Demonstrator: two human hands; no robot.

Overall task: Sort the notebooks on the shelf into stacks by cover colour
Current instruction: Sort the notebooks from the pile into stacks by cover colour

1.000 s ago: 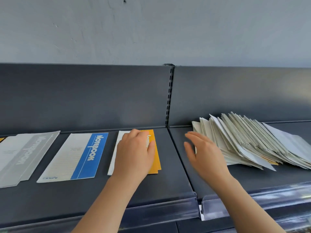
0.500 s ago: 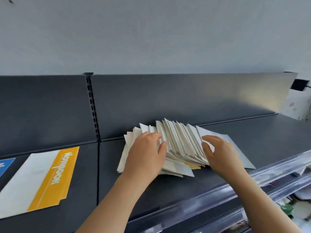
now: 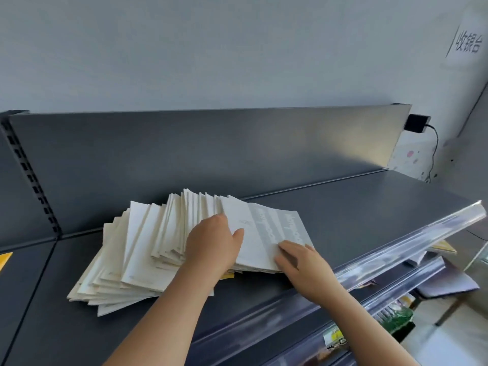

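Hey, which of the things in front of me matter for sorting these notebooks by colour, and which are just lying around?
For the job: fanned notebook pile; grey-striped notebook on top; left hand and right hand on them; yellow notebook at the left edge; shelf.
Just lying about: black adapter; wall sign; goods on the lower shelf.

A fanned pile of notebooks (image 3: 137,260) lies on the shelf (image 3: 369,207), before its back panel (image 3: 184,154). The left hand (image 3: 211,249) rests mid-pile. The right hand (image 3: 303,262) touches the rightmost notebook (image 3: 264,233) at its near edge.
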